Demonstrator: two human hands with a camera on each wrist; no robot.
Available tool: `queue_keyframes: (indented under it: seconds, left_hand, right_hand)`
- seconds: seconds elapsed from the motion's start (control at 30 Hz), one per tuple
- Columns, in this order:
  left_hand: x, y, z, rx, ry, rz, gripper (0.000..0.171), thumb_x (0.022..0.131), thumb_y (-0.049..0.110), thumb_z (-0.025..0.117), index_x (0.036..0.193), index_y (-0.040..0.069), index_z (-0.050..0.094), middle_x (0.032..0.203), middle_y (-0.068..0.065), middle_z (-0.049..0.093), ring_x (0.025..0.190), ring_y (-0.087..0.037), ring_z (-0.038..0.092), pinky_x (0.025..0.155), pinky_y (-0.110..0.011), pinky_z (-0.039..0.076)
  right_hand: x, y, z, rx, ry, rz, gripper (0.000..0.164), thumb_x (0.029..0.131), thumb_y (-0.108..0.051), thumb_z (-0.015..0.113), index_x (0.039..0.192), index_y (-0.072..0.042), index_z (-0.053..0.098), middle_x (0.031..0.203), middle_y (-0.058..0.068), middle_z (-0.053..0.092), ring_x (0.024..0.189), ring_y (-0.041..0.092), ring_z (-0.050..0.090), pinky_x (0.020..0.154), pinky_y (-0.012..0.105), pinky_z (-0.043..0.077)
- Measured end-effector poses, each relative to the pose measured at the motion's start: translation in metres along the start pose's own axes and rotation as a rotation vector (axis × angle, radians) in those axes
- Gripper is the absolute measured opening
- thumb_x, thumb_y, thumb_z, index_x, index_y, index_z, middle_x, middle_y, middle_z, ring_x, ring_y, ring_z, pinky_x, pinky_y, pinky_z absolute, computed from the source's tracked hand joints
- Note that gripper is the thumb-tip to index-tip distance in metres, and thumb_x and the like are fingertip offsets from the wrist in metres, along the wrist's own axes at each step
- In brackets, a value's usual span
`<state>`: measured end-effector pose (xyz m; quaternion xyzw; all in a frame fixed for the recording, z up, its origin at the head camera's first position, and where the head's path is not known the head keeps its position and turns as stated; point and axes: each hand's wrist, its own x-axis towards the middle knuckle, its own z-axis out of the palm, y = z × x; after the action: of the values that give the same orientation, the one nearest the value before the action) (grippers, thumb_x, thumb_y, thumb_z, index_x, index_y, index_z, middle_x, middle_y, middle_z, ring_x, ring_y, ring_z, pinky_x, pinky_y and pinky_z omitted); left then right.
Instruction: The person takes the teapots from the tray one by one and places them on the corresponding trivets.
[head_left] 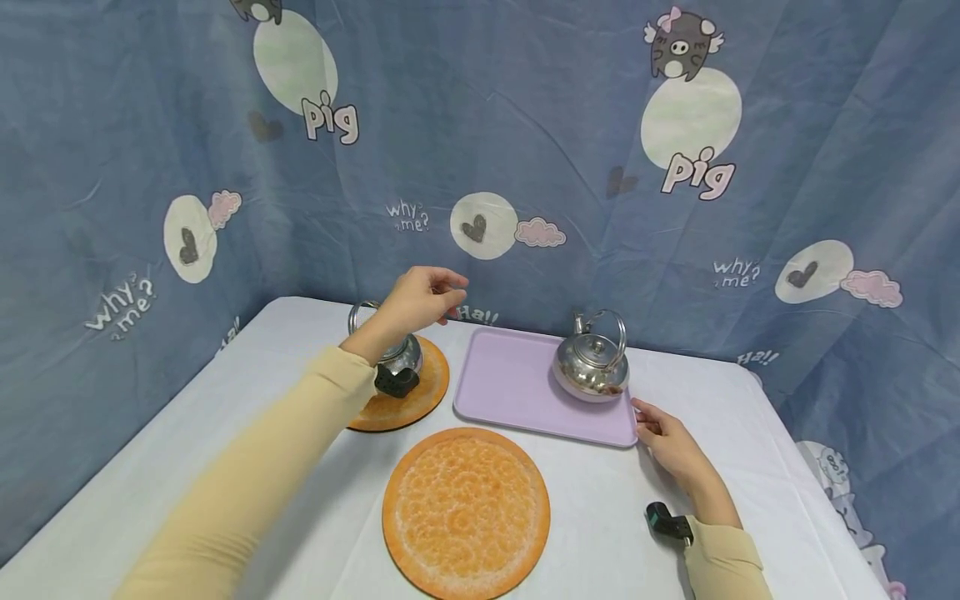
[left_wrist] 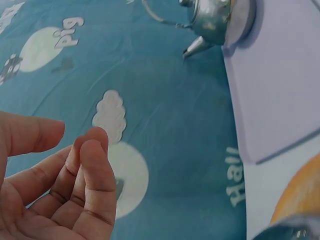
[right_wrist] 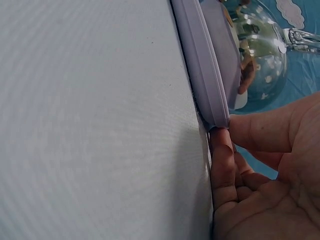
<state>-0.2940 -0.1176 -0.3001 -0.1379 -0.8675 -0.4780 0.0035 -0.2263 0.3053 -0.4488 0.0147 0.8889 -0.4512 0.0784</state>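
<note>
A lilac tray (head_left: pixel 510 375) lies on the table, and a steel kettle (head_left: pixel 592 367) stands on its right part. At the tray's right front corner my right hand (head_left: pixel 671 446) pinches the rim; in the right wrist view the thumb (right_wrist: pixel 260 131) is on the rim and the fingertips are under its edge. My left hand (head_left: pixel 423 300) hovers past the back left of the table, holding nothing, its fingers loosely bent. Below the left forearm, a second kettle (head_left: pixel 405 354) stands on an orange round mat (head_left: pixel 435 379), partly hidden by the wrist.
Another orange round mat (head_left: pixel 465 512), patterned like fruit slices, lies near the front middle of the white-covered table (head_left: pixel 600 517). A blue printed curtain (head_left: pixel 525 125) hangs close behind the table and along its sides. Each wrist carries a small black device (head_left: pixel 663 521).
</note>
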Motion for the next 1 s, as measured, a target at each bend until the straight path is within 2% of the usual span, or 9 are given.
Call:
queue_keyframes:
  seconds: [0.13,0.3,0.5,0.6,0.8,0.9,1.0]
  left_hand:
    - [0.006,0.002,0.015,-0.004,-0.018,0.01,0.031,0.109,0.02,0.063,0.137,0.01,0.071,0.097,-0.01,0.076,0.079,-0.018,0.072,0.074,-0.032,0.064]
    - [0.015,0.007,0.033,-0.041,-0.047,0.012,0.031,0.108,0.02,0.064,0.136,0.009,0.072,0.104,-0.014,0.076,0.083,-0.018,0.073,0.077,-0.032,0.066]
    - [0.025,0.017,0.06,-0.091,-0.079,0.015,0.03,0.108,0.018,0.064,0.133,0.005,0.073,0.103,-0.016,0.077,0.096,-0.033,0.078,0.085,-0.037,0.067]
    - [0.03,0.024,0.076,-0.112,-0.088,0.025,0.028,0.107,0.017,0.065,0.131,0.003,0.073,0.102,-0.017,0.077,0.1,-0.037,0.078,0.086,-0.038,0.067]
    - [0.039,0.038,0.108,-0.108,-0.106,0.051,0.026,0.107,0.017,0.066,0.127,0.002,0.075,0.101,-0.014,0.079,0.087,-0.021,0.077,0.076,-0.026,0.066]
    - [0.043,0.045,0.122,-0.118,-0.119,0.047,0.026,0.108,0.017,0.066,0.126,0.001,0.075,0.103,-0.013,0.079,0.082,-0.014,0.075,0.076,-0.026,0.066]
    - [0.046,0.053,0.135,-0.136,-0.127,0.036,0.025,0.108,0.017,0.066,0.124,0.001,0.076,0.109,-0.016,0.079,0.081,-0.014,0.076,0.079,-0.028,0.066]
  right_hand:
    - [0.0,0.0,0.001,-0.005,-0.005,-0.001,0.056,0.112,-0.002,0.048,0.164,0.007,0.033,0.147,0.03,0.052,0.13,0.036,0.05,0.113,0.051,0.043]
    - [0.0,0.001,0.0,-0.005,-0.006,-0.007,0.056,0.112,-0.002,0.048,0.165,0.007,0.032,0.148,0.031,0.051,0.131,0.037,0.051,0.114,0.05,0.044]
    - [0.001,0.001,-0.001,0.002,-0.009,0.0,0.056,0.112,-0.003,0.047,0.165,0.007,0.032,0.147,0.03,0.051,0.131,0.037,0.05,0.112,0.048,0.044]
    - [0.002,0.002,-0.002,-0.004,-0.007,-0.001,0.056,0.112,-0.003,0.047,0.165,0.006,0.032,0.147,0.029,0.052,0.13,0.035,0.05,0.11,0.045,0.045]
    - [0.002,0.003,-0.001,-0.017,-0.004,0.001,0.056,0.112,-0.003,0.047,0.165,0.006,0.033,0.146,0.028,0.052,0.129,0.034,0.051,0.11,0.045,0.045]
    - [0.002,0.003,0.0,-0.008,-0.001,0.0,0.056,0.112,-0.003,0.047,0.165,0.006,0.032,0.145,0.029,0.052,0.129,0.035,0.05,0.111,0.046,0.044]
    - [0.002,0.002,0.0,-0.001,-0.002,-0.002,0.056,0.112,-0.003,0.047,0.165,0.007,0.032,0.146,0.029,0.051,0.13,0.035,0.05,0.111,0.047,0.044]
